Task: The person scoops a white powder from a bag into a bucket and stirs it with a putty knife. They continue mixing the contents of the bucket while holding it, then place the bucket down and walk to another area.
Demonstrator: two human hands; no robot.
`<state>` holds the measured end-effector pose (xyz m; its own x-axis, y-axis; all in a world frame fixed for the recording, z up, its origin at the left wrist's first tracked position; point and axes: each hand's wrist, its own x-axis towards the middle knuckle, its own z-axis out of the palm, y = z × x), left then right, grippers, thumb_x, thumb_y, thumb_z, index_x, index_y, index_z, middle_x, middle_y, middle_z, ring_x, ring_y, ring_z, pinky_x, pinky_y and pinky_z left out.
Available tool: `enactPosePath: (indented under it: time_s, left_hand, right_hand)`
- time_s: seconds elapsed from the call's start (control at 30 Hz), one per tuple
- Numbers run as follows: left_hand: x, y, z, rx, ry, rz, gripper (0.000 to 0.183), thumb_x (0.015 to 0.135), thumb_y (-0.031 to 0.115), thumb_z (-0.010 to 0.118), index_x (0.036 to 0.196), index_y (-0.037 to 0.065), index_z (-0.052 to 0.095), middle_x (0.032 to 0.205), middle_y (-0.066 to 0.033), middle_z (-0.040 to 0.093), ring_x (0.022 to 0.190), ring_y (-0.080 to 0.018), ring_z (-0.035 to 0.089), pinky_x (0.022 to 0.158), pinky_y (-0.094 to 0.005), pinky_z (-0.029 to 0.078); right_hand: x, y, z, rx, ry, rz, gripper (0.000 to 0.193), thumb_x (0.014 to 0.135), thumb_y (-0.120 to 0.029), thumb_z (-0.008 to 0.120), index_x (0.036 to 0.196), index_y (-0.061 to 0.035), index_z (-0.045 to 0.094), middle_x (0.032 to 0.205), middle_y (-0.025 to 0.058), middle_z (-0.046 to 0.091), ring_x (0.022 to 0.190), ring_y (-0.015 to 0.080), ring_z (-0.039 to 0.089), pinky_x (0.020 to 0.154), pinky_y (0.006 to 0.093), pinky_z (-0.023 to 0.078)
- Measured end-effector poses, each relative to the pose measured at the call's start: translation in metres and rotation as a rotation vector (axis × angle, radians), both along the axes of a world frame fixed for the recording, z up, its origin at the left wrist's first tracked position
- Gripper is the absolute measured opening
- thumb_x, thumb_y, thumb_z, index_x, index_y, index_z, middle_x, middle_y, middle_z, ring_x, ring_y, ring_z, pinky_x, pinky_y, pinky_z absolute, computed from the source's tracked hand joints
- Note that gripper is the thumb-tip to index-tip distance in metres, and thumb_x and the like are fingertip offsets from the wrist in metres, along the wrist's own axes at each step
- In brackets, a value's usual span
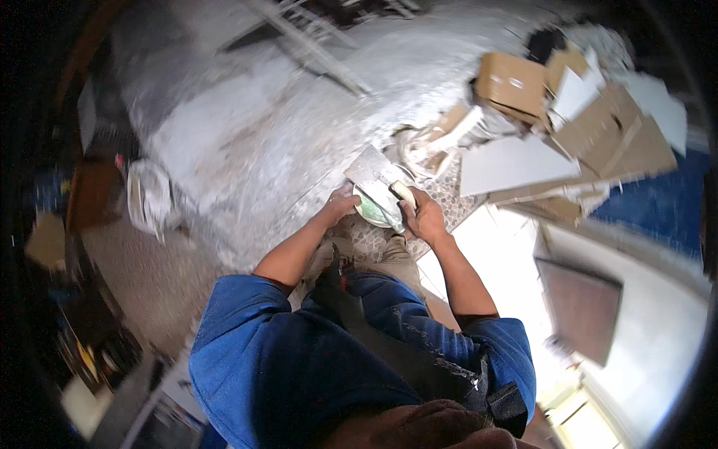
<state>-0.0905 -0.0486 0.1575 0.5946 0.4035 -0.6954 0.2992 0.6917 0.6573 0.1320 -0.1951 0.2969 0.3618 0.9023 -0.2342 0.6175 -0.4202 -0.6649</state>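
Observation:
In front of my body a round, pale green and white container is held between my hands, its inside partly hidden by a flat metal trowel. My left hand is closed on the container's left rim. The fingers of my right hand wrap round the trowel's cream-coloured handle. Its broad grey blade slants up and left across the container's top. Whether my right hand also touches the container cannot be made out.
Flattened cardboard, a brown box and a white board lie to the right. Beyond the container a crumpled pale bag rests on the pebbled floor. A white sack stands at left; a metal frame lies at the far side.

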Motion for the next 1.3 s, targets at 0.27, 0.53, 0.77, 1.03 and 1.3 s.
enactPosePath:
  time_s: [0.27, 0.53, 0.77, 1.03, 1.3]
  left_hand:
    - [0.185, -0.062, 0.044, -0.010, -0.201, -0.418, 0.060, 0.083, 0.002, 0.061, 0.143, 0.004, 0.054, 0.124, -0.0069, 0.068, 0.110, -0.0199, 0.066, 0.098, -0.0358, 0.051]
    - [0.368, -0.197, 0.076, -0.179, -0.300, -0.764, 0.055, 0.084, 0.004, 0.058, 0.138, 0.001, 0.054, 0.121, -0.0095, 0.067, 0.109, -0.0221, 0.065, 0.097, -0.0351, 0.052]
    - [0.477, -0.336, 0.096, -0.286, -0.221, -1.031, 0.044, 0.088, 0.012, 0.059, 0.129, -0.002, 0.056, 0.118, -0.0136, 0.066, 0.108, -0.0276, 0.065, 0.101, -0.0410, 0.050]
    - [0.590, -0.445, 0.070, -0.270, -0.181, -1.115, 0.036, 0.085, 0.013, 0.065, 0.119, 0.004, 0.061, 0.109, -0.0093, 0.068, 0.101, -0.0234, 0.068, 0.089, -0.0405, 0.056]
    - [0.720, -0.591, 0.082, -0.279, -0.239, -1.244, 0.044, 0.086, 0.009, 0.061, 0.130, 0.008, 0.061, 0.113, -0.0038, 0.066, 0.102, -0.0173, 0.066, 0.085, -0.0354, 0.060]
  right_hand:
    - [0.123, -0.160, 0.071, 0.075, -0.150, -0.161, 0.048, 0.098, -0.044, 0.062, 0.130, -0.0085, 0.067, 0.115, 0.0202, 0.068, 0.113, 0.0390, 0.061, 0.099, 0.0468, 0.049]
    - [0.204, -0.379, 0.012, 0.635, 0.035, -1.314, 0.052, 0.103, -0.046, 0.056, 0.132, -0.0038, 0.066, 0.112, 0.0148, 0.071, 0.099, 0.0263, 0.067, 0.084, 0.0373, 0.054]
    - [0.075, -0.508, -0.160, 0.080, 0.362, -1.762, 0.061, 0.101, -0.057, 0.052, 0.112, 0.0002, 0.072, 0.109, 0.0228, 0.072, 0.098, 0.0274, 0.065, 0.090, 0.0426, 0.051]
    - [0.015, -0.538, -0.104, 0.021, 1.063, -1.110, 0.058, 0.098, -0.047, 0.058, 0.132, -0.0014, 0.065, 0.129, 0.0221, 0.067, 0.115, 0.0301, 0.063, 0.106, 0.0413, 0.046]
    - [0.086, -0.621, -0.058, 0.139, 0.988, -1.213, 0.051, 0.095, -0.034, 0.063, 0.135, -0.0037, 0.064, 0.129, 0.0173, 0.069, 0.111, 0.0285, 0.066, 0.102, 0.0399, 0.050]
